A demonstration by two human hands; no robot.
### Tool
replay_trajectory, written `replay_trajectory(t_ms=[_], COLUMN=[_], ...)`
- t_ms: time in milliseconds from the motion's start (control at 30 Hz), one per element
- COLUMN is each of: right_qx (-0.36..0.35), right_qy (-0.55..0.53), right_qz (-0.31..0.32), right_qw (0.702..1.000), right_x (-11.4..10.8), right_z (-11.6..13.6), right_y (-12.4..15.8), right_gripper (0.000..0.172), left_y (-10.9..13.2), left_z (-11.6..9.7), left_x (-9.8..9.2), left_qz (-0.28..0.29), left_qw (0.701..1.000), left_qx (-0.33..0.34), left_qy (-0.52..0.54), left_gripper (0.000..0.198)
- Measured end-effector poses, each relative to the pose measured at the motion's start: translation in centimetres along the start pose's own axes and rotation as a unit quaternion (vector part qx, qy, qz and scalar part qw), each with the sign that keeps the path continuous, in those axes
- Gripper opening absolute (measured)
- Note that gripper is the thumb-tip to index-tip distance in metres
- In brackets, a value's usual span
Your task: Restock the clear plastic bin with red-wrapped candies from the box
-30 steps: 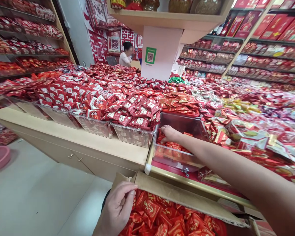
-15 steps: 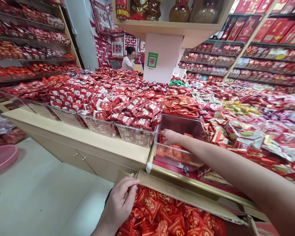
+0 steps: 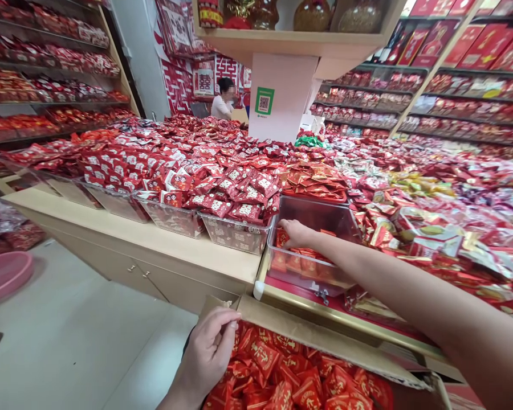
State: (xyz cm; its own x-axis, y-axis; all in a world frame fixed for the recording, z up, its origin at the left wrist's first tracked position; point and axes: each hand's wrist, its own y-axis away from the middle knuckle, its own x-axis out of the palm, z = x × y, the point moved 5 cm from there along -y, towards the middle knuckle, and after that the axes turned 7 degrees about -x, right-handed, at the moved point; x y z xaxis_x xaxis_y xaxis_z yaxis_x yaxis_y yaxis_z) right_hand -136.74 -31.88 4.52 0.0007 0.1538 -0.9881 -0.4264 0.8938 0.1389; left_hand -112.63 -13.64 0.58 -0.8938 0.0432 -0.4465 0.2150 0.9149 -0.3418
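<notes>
My left hand [image 3: 214, 347] is closed on the corner of an open cardboard box [image 3: 316, 336]. Inside that box lie many red candy packets [image 3: 263, 356] with gold print. My right hand [image 3: 297, 233] reaches into a clear plastic bin [image 3: 312, 213] on the counter. Its fingers and thumb are apart, over small orange-red packets [image 3: 301, 265] standing in a row along the bin's front. A red packet shows between thumb and fingers, and I see no grip on it. The back part of the bin has a bare floor.
Clear bins heaped with dark red packets [image 3: 239, 193] stand left of the bin, and mixed candy [image 3: 431, 228] is piled to the right. A shelf [image 3: 299, 40] on a white post overhangs the counter. A person [image 3: 222, 102] sits far back. A pink basin [image 3: 6, 276] stands at left.
My right hand has lifted slightly in the clear bin and its fingers have straightened and parted. My left hand stays on the box corner.
</notes>
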Motion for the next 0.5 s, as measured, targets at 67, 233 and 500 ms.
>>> replay_trajectory(t_ms=[67,233,500], right_qx=[0.063,0.123,0.132], right_qy=[-0.053,-0.156,-0.306], right_qz=[-0.003,0.000,0.086], right_qw=[0.997,0.980,0.939], right_x=[-0.2,-0.6,1.3], right_z=[-0.7,-1.6,0.0], right_y=[0.0,0.0,0.6], right_gripper=[0.062,0.018,0.011], left_y=[0.0,0.0,-0.1], left_z=[0.0,-0.2,-0.2], left_x=[0.0,0.0,-0.1], left_qz=[0.001,-0.008,-0.009], left_qw=[1.000,1.000,1.000], left_qx=[-0.004,0.008,0.012], left_qy=[-0.001,-0.006,-0.002], left_gripper=[0.017,0.018,0.018])
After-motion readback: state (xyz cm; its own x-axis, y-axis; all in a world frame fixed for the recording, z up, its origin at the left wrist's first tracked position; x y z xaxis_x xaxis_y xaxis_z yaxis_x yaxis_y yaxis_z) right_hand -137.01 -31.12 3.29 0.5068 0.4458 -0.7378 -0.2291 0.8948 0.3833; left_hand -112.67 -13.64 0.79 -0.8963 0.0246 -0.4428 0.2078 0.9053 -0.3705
